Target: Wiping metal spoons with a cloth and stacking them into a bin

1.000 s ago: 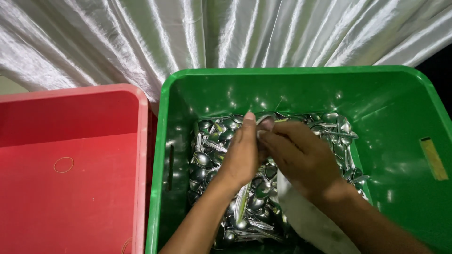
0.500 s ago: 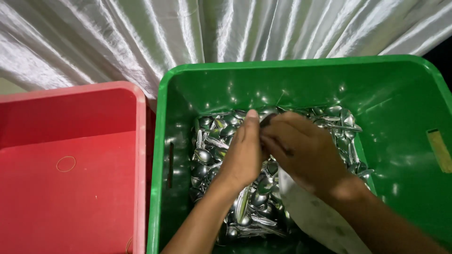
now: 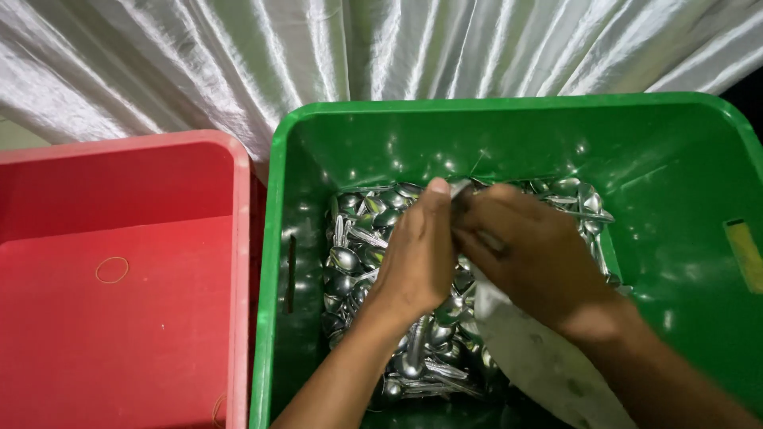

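A heap of metal spoons (image 3: pixel 373 238) is seen in a green tub (image 3: pixel 509 143). Above it, the left hand (image 3: pixel 417 254) and right hand (image 3: pixel 532 254) are closed, seemingly pinching a grey cloth (image 3: pixel 540 357) together.

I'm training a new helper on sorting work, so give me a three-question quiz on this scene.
1. True or false: the red crate is full of spoons.
2. Which crate holds the spoons? A) the red one B) the green crate C) neither
3. What small thing lies on the red crate's floor?

Key
1. False: it holds only a rubber band.
2. B. The left hand and the right hand meet above the pile, and a pale cloth or bag hangs beneath the right hand.
3. A rubber band.
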